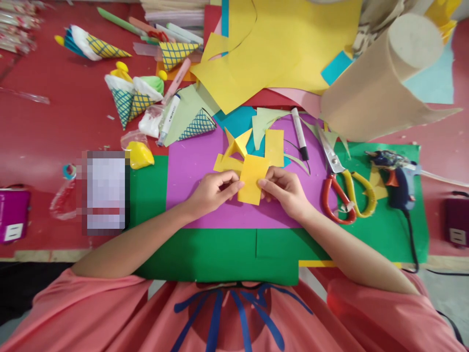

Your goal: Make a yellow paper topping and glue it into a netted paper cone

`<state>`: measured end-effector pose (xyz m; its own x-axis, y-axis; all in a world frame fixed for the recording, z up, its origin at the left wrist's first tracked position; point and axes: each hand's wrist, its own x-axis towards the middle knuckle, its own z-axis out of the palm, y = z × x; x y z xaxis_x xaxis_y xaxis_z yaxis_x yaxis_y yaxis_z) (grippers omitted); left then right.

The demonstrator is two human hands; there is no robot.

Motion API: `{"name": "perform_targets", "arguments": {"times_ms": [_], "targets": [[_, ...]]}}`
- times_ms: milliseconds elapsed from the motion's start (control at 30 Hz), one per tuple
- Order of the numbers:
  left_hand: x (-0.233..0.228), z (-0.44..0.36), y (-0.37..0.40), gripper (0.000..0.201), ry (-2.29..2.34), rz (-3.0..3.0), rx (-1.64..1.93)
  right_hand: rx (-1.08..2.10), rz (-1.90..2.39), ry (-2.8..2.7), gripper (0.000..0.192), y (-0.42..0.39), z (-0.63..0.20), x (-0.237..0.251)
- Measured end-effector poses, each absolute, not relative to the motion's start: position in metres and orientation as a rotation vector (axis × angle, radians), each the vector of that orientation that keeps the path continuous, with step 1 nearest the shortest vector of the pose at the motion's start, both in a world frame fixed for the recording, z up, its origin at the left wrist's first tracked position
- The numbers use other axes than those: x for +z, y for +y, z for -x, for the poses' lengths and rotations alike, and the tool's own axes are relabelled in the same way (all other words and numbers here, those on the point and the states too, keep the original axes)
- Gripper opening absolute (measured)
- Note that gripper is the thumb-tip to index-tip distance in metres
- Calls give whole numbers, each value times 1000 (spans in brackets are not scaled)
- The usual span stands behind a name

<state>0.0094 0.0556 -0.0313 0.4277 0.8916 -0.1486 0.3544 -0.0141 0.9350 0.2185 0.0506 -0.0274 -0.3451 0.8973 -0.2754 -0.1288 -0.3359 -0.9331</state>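
Observation:
A small yellow paper rectangle [252,180] is held up between both hands over the purple sheet [183,205]. My left hand [216,191] pinches its left edge between thumb and fingers. On the opposite edge my right hand [286,189] has its thumb on the front, with the other fingers partly behind the paper. Just beyond the hands lie another yellow rectangle [274,146], a folded yellow paper piece [237,144] with pointed tips, and pale green offcuts [264,122]. A capped marker [299,132] rests to the right of these.
Large scissors [335,166] and a blue glue gun [402,183] with a cord lie at the right. Behind them stands a rolled beige sheet [366,88]. Several decorated paper cones [141,100], a yellow clay bag [139,154] and a blurred-out rectangle [106,190] are at the left.

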Motion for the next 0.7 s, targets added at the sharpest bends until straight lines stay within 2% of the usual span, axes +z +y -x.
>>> {"name": "perform_targets", "arguments": {"times_ms": [367,700], "targets": [[-36,-6,55,38,1078,-1603,535,1782,1129,-1045,33,52,-219,-29],[-31,-9,56,43,1066,-1677,522,1803,1091,-1034,32,53,-220,-32]]}}
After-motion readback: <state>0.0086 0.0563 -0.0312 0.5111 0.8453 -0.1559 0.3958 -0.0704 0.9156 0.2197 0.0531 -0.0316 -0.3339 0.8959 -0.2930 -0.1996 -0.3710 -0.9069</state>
